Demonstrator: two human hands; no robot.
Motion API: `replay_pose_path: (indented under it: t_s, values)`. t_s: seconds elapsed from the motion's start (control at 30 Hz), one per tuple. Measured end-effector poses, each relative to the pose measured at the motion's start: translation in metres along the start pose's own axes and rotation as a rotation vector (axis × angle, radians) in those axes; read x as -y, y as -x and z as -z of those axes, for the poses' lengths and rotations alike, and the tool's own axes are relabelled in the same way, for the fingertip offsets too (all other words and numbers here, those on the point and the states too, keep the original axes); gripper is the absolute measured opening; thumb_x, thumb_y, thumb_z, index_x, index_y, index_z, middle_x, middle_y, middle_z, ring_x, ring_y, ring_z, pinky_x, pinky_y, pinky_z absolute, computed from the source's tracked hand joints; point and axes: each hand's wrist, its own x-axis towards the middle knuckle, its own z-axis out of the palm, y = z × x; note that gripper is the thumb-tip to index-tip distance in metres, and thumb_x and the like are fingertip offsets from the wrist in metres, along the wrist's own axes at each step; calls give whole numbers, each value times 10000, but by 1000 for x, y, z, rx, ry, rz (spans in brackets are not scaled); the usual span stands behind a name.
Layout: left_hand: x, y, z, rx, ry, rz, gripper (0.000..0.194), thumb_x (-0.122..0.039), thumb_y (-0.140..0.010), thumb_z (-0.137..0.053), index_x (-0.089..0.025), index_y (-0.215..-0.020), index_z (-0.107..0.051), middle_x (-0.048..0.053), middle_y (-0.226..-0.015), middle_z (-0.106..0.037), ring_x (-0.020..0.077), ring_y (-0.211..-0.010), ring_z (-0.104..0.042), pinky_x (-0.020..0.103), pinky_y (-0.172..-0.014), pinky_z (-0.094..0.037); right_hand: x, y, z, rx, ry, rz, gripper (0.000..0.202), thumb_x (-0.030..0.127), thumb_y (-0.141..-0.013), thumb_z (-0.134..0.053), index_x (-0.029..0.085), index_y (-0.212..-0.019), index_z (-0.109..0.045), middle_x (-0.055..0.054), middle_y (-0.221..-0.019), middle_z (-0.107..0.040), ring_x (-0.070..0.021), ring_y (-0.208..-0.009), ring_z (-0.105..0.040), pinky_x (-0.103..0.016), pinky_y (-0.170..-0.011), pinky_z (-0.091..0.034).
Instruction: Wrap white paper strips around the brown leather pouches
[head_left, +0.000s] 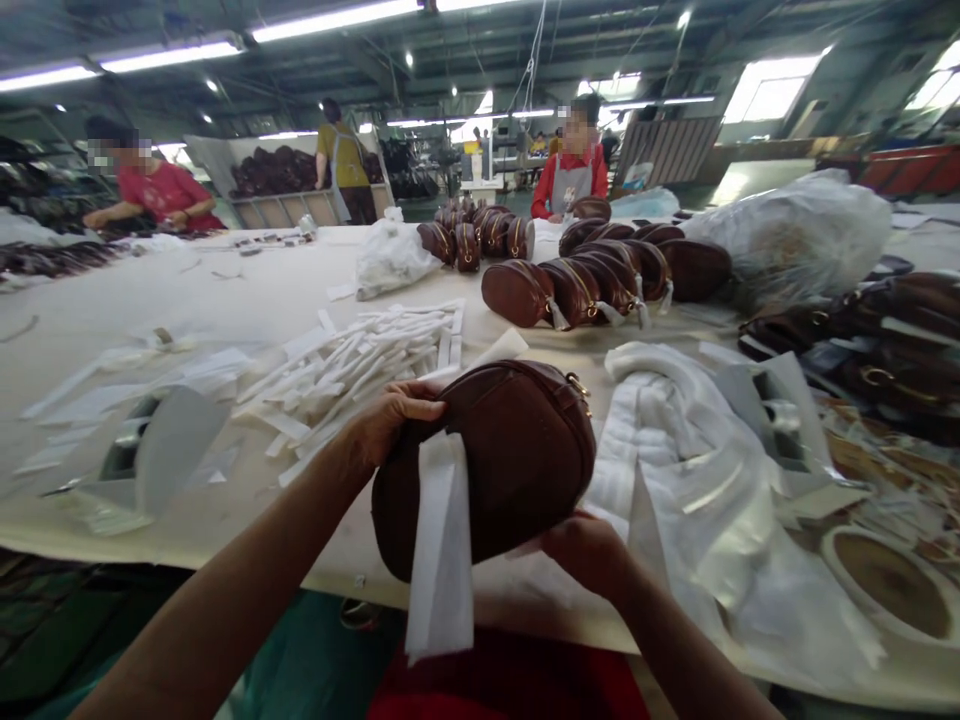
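I held the dark brown, rounded leather bag (525, 470) above the table's near edge, its long axis slanting from lower left to upper right, its gold-coloured metal ring (578, 384) at upper right. My left hand (397, 415) gripped its upper left; my right hand (589, 550) grasped its lower right edge. A flat white strip (441, 560) hung down. Beneath spread a cream-coloured tabletop (262, 280); long white ceiling lights (337, 20) shone.

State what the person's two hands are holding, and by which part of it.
A brown bag: the left hand grips its upper-left edge, and the right hand holds its lower-right edge, fingers partly hidden beneath.
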Motion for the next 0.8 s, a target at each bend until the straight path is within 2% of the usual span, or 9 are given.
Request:
replay_pose_path:
  t_s: [0.07,0.13,0.27,0.4,0.53,0.63,0.7,0.8]
  values:
    - [1,-1,-1,-6,-4,12,377,-166,-409,-845,-98,-752,-706,72,-652,-691,173,-520,-626,231,-504,-516,-3,-1,-5,-37,-76,-64,252,305,-573,-710,193,-797,-735,-46,-785,-720,-188,-733,-639,-318,-708,-509]
    - [2,-4,-2,-12,-17,9,368,-161,-405,-843,-98,-739,-703,68,-645,-689,169,-522,-625,228,-511,-514,-7,-3,-12,-127,-55,-132,183,282,-562,-739,169,-705,-725,-32,-659,-695,-154,-641,-625,-288,-661,-493]
    - [0,-14,-1,-55,-112,25,381,-170,-409,-825,-98,-759,-694,61,-649,-686,162,-524,-619,230,-518,-503,-21,-1,-25,-159,-114,-286,331,422,-571,-769,129,-705,-692,-45,-641,-685,-139,-555,-632,-257,-564,-464]
    - [4,-36,-1,-88,-295,71,399,-210,-404,-807,-111,-769,-677,38,-637,-670,143,-517,-600,225,-515,-478,-22,10,-36,-189,-237,-353,451,490,-549,-786,117,-757,-645,-41,-599,-668,-130,-483,-604,-248,-510,-452]
    - [15,-68,-3,-76,-415,108,331,-170,-377,-786,-116,-675,-654,15,-554,-627,136,-471,-557,224,-472,-433,-17,23,-47,-153,-310,-407,374,422,-563,-790,123,-696,-610,-22,-569,-639,-107,-459,-561,-218,-473,-417]
    - [23,-93,-4,-59,-515,116,275,-154,-390,-773,-125,-634,-648,-2,-512,-597,120,-451,-519,218,-460,-400,-25,30,-49,-160,-307,-471,311,402,-617,-741,146,-697,-584,18,-519,-587,-94,-437,-526,-208,-467,-395]
    - [28,-108,-4,-36,-577,124,252,-155,-397,-776,-125,-617,-655,-8,-501,-584,112,-451,-497,218,-462,-385,-33,32,-45,-100,-206,-483,321,429,-626,-721,148,-695,-584,14,-531,-586,-84,-436,-502,-202,-466,-372]
    - [38,-125,-1,-10,-653,136,233,-156,-388,-786,-125,-583,-663,-18,-478,-559,104,-461,-469,216,-467,-366,-33,34,-31,76,78,-431,368,517,-683,-653,153,-692,-600,10,-559,-588,-77,-456,-475,-194,-453,-314]
